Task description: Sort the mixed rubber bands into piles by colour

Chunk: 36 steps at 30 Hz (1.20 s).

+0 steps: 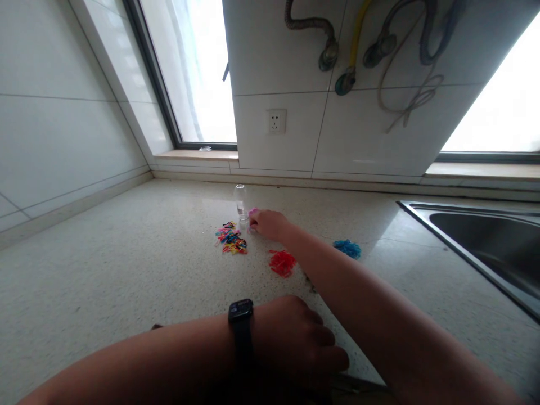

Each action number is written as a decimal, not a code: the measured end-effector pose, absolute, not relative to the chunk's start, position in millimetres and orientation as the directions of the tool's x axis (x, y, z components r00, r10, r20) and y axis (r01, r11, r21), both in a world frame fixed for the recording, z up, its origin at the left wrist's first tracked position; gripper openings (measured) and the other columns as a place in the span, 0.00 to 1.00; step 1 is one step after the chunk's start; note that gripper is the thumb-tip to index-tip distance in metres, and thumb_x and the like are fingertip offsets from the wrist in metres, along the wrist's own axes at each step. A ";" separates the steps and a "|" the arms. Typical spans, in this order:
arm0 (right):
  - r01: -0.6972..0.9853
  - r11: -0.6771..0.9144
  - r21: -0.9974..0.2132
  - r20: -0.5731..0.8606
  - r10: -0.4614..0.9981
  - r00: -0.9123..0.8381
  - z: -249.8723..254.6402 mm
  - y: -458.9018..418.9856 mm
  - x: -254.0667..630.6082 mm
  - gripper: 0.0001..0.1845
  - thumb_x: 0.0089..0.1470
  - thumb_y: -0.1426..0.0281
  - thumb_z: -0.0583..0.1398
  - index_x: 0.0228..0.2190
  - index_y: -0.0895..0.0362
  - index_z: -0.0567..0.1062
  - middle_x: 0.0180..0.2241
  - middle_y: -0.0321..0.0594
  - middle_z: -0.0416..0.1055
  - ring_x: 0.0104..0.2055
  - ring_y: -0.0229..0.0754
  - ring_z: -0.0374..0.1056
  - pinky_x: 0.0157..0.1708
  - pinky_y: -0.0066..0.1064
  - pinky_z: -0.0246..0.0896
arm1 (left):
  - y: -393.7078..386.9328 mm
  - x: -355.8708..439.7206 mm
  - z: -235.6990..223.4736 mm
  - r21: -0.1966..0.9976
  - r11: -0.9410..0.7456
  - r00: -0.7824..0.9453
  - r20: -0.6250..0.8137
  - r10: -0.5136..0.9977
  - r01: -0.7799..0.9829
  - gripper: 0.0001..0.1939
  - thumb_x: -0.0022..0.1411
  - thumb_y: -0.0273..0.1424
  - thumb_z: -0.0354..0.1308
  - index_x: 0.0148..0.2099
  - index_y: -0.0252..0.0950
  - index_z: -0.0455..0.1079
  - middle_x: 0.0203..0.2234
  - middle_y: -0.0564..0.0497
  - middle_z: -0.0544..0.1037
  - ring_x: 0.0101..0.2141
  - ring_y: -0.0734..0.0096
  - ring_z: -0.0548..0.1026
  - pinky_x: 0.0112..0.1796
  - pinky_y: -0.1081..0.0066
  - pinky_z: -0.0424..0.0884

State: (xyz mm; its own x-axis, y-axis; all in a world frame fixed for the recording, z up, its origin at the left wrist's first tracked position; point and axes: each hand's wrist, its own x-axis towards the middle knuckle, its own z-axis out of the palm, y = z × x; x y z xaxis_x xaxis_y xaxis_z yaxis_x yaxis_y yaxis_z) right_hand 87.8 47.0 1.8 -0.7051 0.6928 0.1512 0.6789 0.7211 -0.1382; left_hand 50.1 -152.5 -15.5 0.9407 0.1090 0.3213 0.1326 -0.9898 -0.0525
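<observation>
My right hand reaches across the counter, fingers bent together beside a small clear bottle. A bit of pink shows at those fingers, mostly hidden by the hand; I cannot tell what is pinched. The bottle appears to stand upside down. Left of the hand lies a pile of mixed-colour rubber bands. Red rubber bands form a heap nearer to me, and blue ones lie right of my forearm. My left hand, with a black watch at the wrist, is curled near the front edge; nothing shows in it.
A steel sink is set into the pale speckled counter at the right. Behind stands a tiled wall with a socket, hanging hoses and windows on both sides. A small dark item shows partly under my right forearm.
</observation>
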 end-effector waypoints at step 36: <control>0.248 0.458 -0.854 0.415 0.886 -0.209 18.2 -46.0 292.9 0.16 0.59 0.57 0.60 0.32 0.57 0.76 0.23 0.34 0.69 0.23 0.32 0.60 0.23 0.27 0.55 | -154.7 54.2 -8.5 -0.037 -0.987 0.958 0.248 0.144 0.158 0.06 0.65 0.33 0.53 0.36 0.38 0.63 0.23 0.55 0.72 0.23 0.71 0.70 0.21 0.65 0.56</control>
State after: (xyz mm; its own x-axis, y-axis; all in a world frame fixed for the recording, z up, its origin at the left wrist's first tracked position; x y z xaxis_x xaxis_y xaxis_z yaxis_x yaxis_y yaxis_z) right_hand 292.9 -46.0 18.2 -0.2086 0.8857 0.4147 0.2481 0.4581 -0.8536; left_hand 54.2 -154.7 -8.5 0.9579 0.1442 0.2483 0.1580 -0.9868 -0.0367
